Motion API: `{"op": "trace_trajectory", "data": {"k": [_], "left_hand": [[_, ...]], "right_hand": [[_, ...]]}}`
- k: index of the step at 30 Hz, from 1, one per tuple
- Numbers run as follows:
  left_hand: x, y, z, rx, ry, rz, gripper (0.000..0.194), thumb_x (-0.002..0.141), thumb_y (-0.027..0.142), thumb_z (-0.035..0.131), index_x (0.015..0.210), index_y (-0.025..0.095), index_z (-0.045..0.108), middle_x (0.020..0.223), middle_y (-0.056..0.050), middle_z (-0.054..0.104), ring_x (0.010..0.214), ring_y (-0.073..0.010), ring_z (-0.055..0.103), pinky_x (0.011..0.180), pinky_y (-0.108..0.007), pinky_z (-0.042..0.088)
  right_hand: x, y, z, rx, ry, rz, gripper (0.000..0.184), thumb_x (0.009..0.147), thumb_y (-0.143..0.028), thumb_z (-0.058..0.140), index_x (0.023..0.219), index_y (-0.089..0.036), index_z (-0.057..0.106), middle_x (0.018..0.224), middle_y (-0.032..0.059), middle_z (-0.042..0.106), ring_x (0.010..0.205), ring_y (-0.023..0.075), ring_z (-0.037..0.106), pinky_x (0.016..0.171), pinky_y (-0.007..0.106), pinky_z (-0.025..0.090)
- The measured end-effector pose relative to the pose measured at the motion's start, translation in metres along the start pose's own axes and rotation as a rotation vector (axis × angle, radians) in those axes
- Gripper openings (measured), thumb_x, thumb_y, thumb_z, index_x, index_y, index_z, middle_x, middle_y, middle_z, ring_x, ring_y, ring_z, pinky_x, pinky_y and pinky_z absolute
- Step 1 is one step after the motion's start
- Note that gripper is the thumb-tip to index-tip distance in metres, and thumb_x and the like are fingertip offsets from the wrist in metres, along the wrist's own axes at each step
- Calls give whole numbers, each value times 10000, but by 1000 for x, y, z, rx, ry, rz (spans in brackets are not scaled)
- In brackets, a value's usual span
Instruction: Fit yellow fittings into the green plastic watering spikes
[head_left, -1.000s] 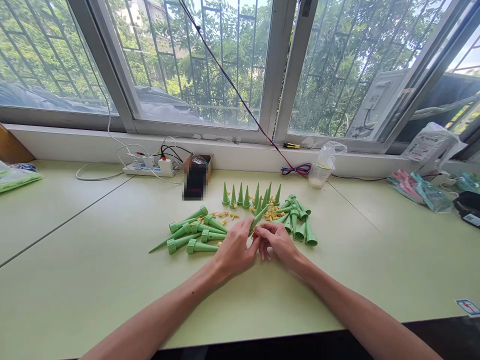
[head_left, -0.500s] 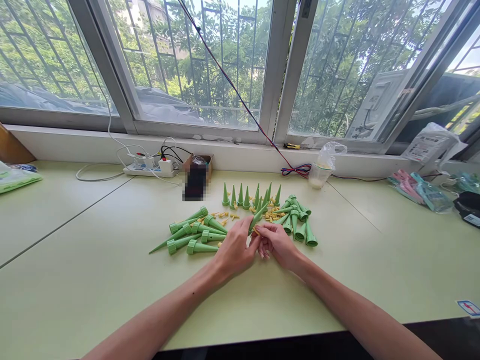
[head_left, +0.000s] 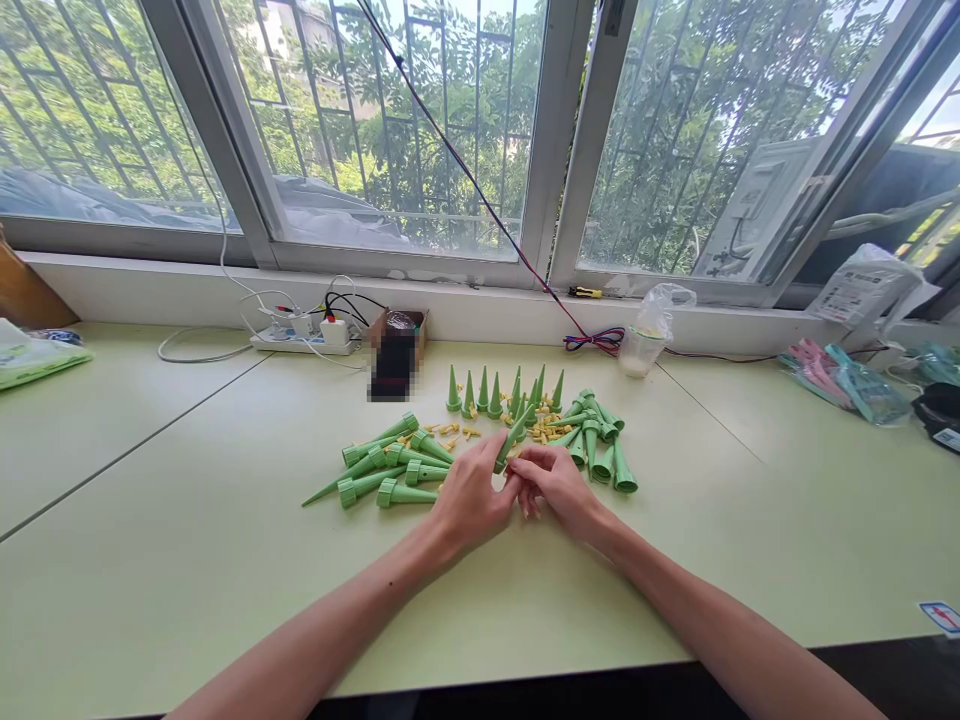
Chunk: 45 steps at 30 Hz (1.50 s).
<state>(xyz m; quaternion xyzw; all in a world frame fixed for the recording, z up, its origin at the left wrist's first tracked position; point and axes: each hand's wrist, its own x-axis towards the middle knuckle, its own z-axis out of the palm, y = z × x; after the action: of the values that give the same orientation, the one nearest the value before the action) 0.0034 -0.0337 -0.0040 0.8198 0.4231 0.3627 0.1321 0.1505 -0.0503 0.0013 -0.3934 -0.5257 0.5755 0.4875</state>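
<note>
Gripping, left hand (head_left: 472,485): green spike (head_left: 515,434), slanting up and away, tip beyond the knuckles.
At spike's near end, right hand (head_left: 556,485): thumb and finger drawn together; pinching something or not, cannot tell.
Left of left hand: capped spikes (head_left: 409,494), lying on table (head_left: 225,580).
Beyond both hands: upright spikes (head_left: 495,402), near yellow pieces (head_left: 471,433).

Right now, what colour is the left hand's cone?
The cone is green, best seen in the head view.
</note>
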Motion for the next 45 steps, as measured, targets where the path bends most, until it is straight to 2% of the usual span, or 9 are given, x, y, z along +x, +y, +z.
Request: {"op": "trace_trajectory", "data": {"k": [13,19,30,45], "left_hand": [[1,5,-4,80,-85,-4,297,830,280,516,1086,133,552,903,-97,673,792,-243,648,720,-340,494],[0,5,-4,117,-100,-10,237,831,293,512,1014,147,551,871,-90,665,750,-239,639,692,-334,484],[-1,2,3,51,-81,-3,358,881,300,471,1204,144,477,1026,-123,661,896,-264,653,752,-373,506],[-2,1,4,-25,-118,-11,389,918,317,437,1260,133,439,1120,-147,623,973,-269,619,857,-434,484]], "right_hand": [[-1,0,-3,-152,-55,-66,325,829,-343,613,565,-153,596,399,-20,537,303,99,463,297,203,336],[0,2,-4,-178,-52,-83,334,840,-336,606,557,-160,591,400,-20,537,303,99,466,300,203,338],[1,4,0,-105,25,-56,320,828,-381,614,596,-167,557,436,-19,560,307,108,486,300,211,373],[2,4,-4,-24,-20,-30,318,820,-401,623,618,-166,553,437,-13,574,294,111,487,275,207,347]]}}
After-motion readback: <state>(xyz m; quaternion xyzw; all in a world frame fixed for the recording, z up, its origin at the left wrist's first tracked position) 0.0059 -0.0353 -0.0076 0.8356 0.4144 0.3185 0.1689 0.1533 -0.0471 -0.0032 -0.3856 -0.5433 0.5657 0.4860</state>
